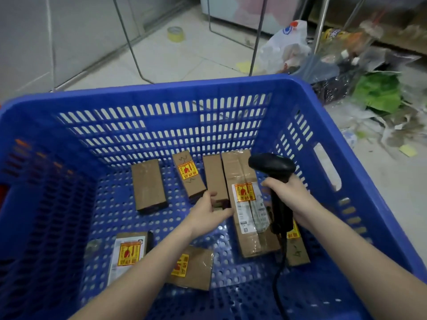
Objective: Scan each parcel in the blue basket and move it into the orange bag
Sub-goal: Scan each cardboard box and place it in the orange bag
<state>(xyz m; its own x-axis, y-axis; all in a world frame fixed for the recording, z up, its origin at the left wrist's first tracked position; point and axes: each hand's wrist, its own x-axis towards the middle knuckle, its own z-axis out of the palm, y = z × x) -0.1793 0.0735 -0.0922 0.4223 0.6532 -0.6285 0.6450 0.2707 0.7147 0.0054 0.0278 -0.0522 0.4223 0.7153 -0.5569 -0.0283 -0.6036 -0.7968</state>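
Basket [300, 93]: perforated glossy blue plastic. Parcels [147, 184]: matt brown cardboard, glossy tape noted. Scanner [271, 166]: black plastic.

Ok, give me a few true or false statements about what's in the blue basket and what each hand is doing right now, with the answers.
1. The right hand holds a black barcode scanner. True.
2. The left hand is at the near end of a narrow brown parcel. True.
3. The blue basket holds only one parcel. False: at least seven cardboard parcels lie on its floor.
4. The large parcel beside the scanner has a white shipping label. True.
5. The scanner is cordless. False: a black cable runs down from its handle.
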